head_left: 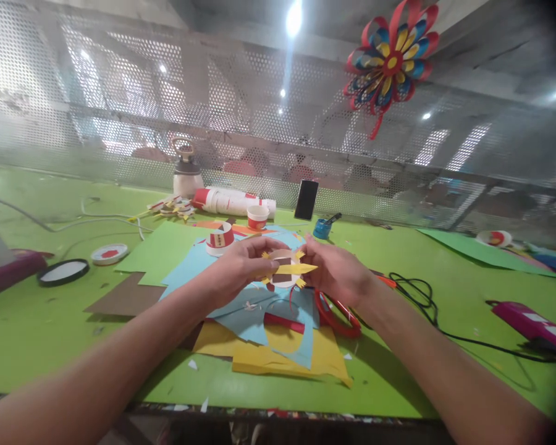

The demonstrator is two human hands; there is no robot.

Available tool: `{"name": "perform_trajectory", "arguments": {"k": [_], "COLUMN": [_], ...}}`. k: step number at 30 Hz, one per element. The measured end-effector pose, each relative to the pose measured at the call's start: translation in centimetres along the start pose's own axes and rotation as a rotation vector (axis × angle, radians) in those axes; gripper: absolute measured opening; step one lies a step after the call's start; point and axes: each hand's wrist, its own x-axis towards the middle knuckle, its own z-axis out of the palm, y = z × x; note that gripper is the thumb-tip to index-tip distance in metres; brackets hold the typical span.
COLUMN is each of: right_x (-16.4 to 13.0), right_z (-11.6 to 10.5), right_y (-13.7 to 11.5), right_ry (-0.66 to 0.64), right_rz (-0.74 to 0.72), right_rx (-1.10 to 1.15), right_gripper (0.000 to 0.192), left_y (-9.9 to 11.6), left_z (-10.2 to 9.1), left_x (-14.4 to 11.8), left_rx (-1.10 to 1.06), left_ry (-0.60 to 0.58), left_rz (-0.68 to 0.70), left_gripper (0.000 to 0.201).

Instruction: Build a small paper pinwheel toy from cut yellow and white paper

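Paper ornament (285, 270) with yellow points sits pinched between left hand (241, 266) and right hand (331, 272), above the tabletop (421, 272); best kept level, fingertips light, scissors (338, 312) beneath the right hand.

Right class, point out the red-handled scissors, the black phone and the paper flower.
red-handled scissors (337, 314), head view, on the red handle loop.
black phone (306, 199), head view, middle of its dark face.
paper flower (391, 62), head view, its red centre.

No legible text, label, brand or number on any cup, paper or tool in view
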Motion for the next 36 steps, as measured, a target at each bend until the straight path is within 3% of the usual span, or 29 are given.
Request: {"name": "perform_trajectory", "arguments": {"k": [4, 8, 10, 13, 16, 20, 22, 26, 33, 36], "right_x": [0.0, 0.5, 0.7, 0.9, 0.8, 0.4, 0.2, -0.7, -2.0, -1.8], "right_z": [-0.2, -1.0, -1.5, -1.9, -1.7, -0.8, -0.3, 0.4, 0.1, -0.9], "right_y": [-0.3, -0.4, -0.3, -0.4, -0.4, 0.3, 0.7, 0.4, -2.2, -2.7], "right_ry": [0.098, 0.339, 0.381, 0.332, 0.188, -0.043, -0.087, -0.101, 0.022, 0.071], "right_rz": [-0.039, -0.224, -0.304, -0.34, -0.312, -0.207, -0.129, -0.053, -0.23, -0.271], "right_rx": [-0.087, -0.321, -0.365, -0.316, -0.261, -0.282, -0.374, -0.474, -0.353, -0.354], "right_gripper": [0.044, 0.048, 0.047, 0.037, 0.013, 0.042, 0.036, 0.012, 0.013, 0.027], "left_y": [0.0, -0.1, -0.1, 0.1, 0.4, 0.3, 0.2, -0.1, -0.4, -0.7], "left_z": [0.0, -0.3, -0.5, -0.8, -1.0, -1.1, -1.3, -1.6, -2.0, -2.2], "left_x": [0.0, 0.1, 0.2, 0.4, 0.4, 0.5, 0.6, 1.0, 1.2, 1.3], "left_rx": [-0.001, 0.029, 0.044, 0.014, -0.028, -0.014, -0.004, -0.012, -0.003, -0.003], "left_ry": [0.021, 0.054, 0.074, 0.128, 0.178, 0.222, 0.238, 0.299, 0.299, 0.29], "left_rz": [-0.043, -0.058, -0.052, -0.035, -0.044, -0.042, -0.029, 0.0, -0.053, -0.061], "left_gripper": [0.031, 0.026, 0.024, 0.022, 0.025, 0.026, 0.026, 0.026, 0.026, 0.022]}}
